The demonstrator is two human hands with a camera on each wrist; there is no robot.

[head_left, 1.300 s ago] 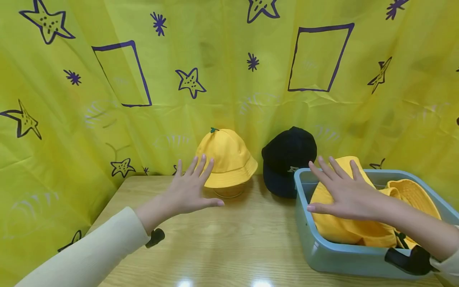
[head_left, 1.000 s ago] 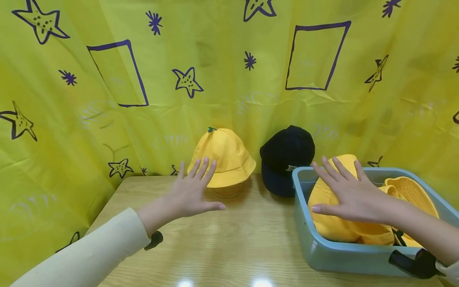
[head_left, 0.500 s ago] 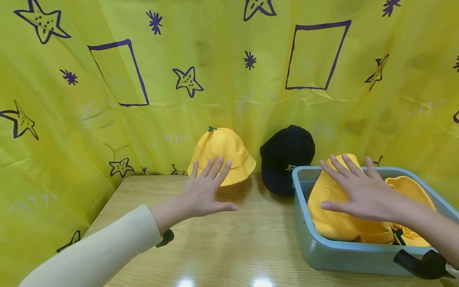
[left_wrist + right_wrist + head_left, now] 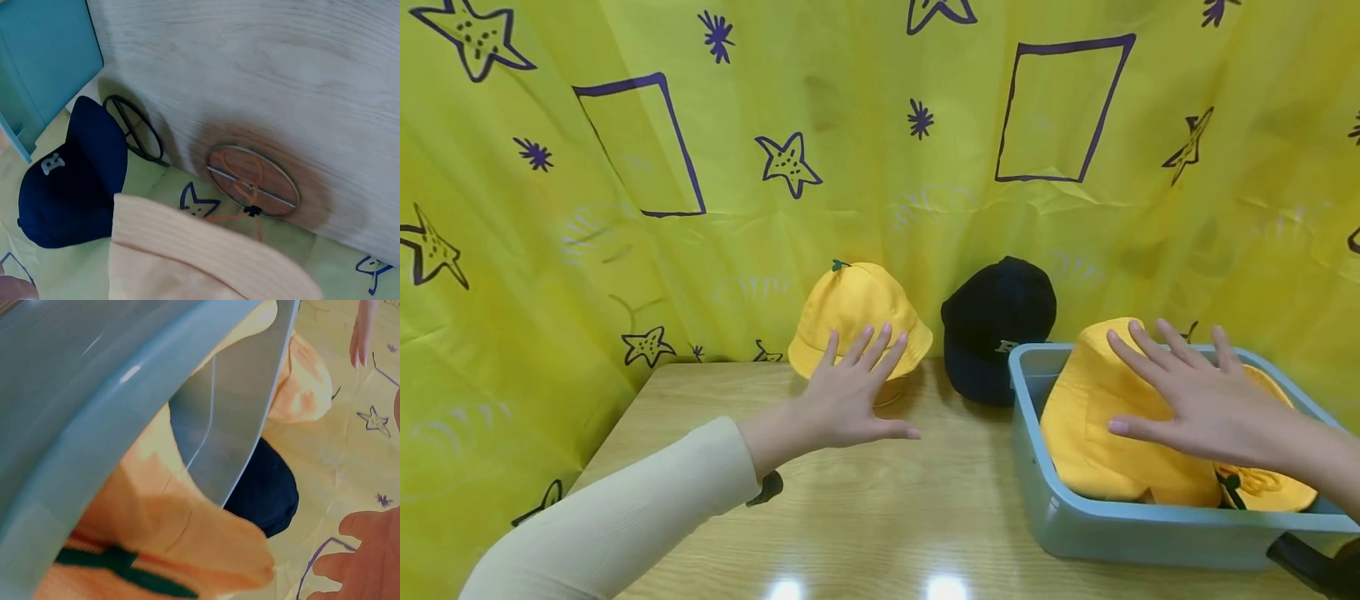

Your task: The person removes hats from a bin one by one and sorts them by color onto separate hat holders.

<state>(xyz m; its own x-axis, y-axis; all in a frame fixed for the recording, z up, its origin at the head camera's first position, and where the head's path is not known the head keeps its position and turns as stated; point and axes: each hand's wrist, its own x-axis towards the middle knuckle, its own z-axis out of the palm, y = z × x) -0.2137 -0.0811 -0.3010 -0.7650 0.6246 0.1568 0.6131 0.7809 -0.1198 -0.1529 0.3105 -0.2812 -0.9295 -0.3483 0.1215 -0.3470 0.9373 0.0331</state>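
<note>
My left hand [image 4: 850, 404], fingers spread and holding nothing, is in front of a yellow bucket hat [image 4: 857, 304] with a small green sprout on its crown. The hat sits on a stand; the left wrist view shows the stand's round wire base [image 4: 275, 196] beneath the brim. Beside it a dark navy baseball cap [image 4: 992, 308] with a pale letter hangs on another stand. My right hand [image 4: 1217, 408], also spread and holding nothing, is over a blue plastic bin [image 4: 1150, 512]. Inside lie a yellow hat [image 4: 1090, 433] and another yellow hat with a green tie [image 4: 1270, 487], partly hidden by my hand.
The bin stands on the right of a wooden table [image 4: 880, 517], close to the navy cap. Behind the table hangs a yellow curtain [image 4: 857, 225] printed with stars and frames. Black wrist straps [image 4: 767, 487] show at my wrists.
Both hands drift to the right with fingers still spread, the right one farther over the bin. The hats, cap and bin stay in place while the head view shifts slightly.
</note>
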